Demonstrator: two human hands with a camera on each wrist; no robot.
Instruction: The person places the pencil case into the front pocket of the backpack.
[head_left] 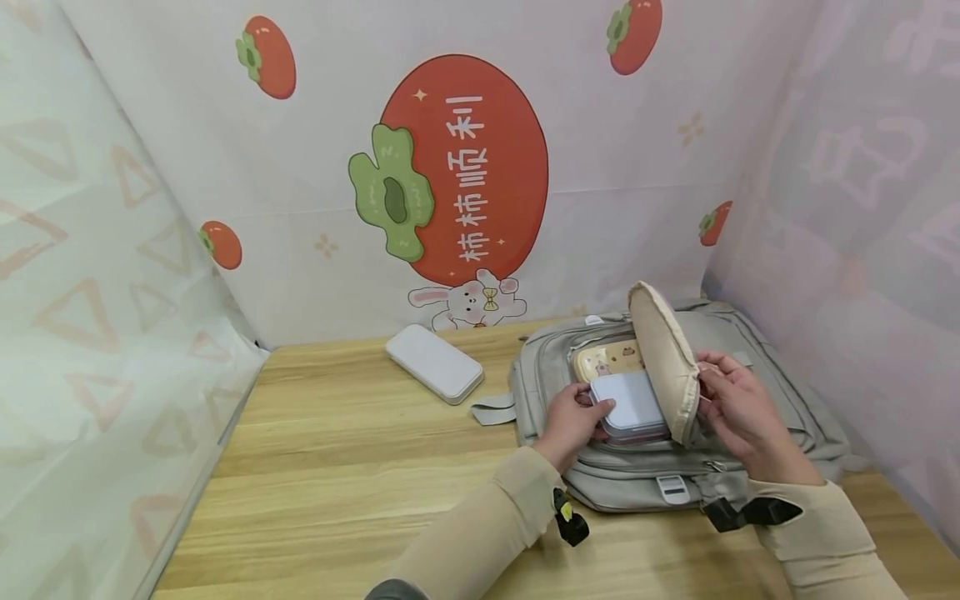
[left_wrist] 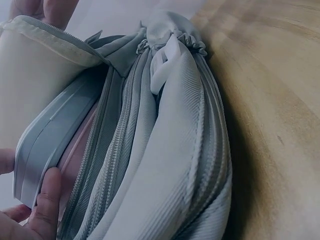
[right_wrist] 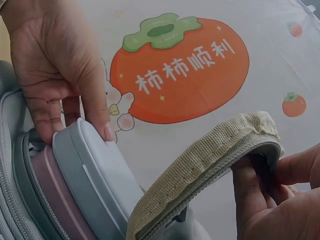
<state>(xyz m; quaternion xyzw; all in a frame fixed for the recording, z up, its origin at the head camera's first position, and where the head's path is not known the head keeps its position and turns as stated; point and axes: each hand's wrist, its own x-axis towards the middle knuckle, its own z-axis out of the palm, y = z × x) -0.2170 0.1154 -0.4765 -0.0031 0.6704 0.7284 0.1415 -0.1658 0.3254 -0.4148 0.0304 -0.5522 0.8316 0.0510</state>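
Observation:
A grey backpack (head_left: 540,375) lies flat on the table, its front pocket unzipped. My left hand (head_left: 570,419) grips one end of a pale blue-white case (head_left: 628,398), with the thumb on top and fingers along the side; the case's other end is inside the pocket. Beneath it, a pink case (right_wrist: 56,192) shows in the right wrist view. A yellow patterned case (head_left: 617,357) sits in the pocket behind it. My right hand (head_left: 738,408) pinches the edge of the cream-lined pocket flap (head_left: 662,362) and holds it raised.
Left of the backpack, a similar white case (head_left: 435,364) lies on the wooden table (head_left: 337,475). A grey strap loop (head_left: 493,409) sticks out from the backpack's left side. Printed curtains (head_left: 300,167) stand behind and at both sides.

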